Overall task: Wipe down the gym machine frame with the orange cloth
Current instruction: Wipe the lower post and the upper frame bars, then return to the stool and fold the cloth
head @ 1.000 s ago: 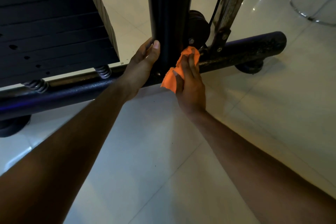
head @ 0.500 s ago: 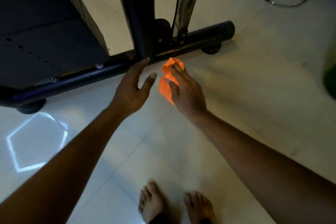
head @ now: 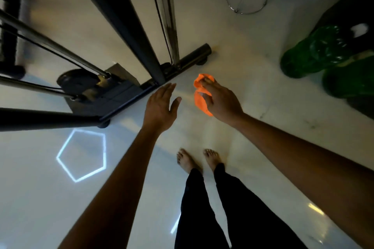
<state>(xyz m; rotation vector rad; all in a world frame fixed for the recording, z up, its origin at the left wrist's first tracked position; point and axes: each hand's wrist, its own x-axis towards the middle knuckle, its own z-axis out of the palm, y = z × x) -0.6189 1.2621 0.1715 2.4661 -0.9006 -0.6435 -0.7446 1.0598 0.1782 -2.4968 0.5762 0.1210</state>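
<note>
Head view: the right hand point(head: 221, 103) grips the bunched orange cloth point(head: 201, 97), fingers curled over it, likely to keep a pad ready for wiping. It hangs in the air beside the black frame point(head: 121, 16), not touching. The left hand point(head: 159, 107) is empty, fingers straight, palm down, near the frame's base bar point(head: 190, 58). Both arms reach forward.

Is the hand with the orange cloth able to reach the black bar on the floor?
Probably yes. The right hand grips the orange cloth near the base bar, and nothing shows between them, though it isn't touching.
</note>
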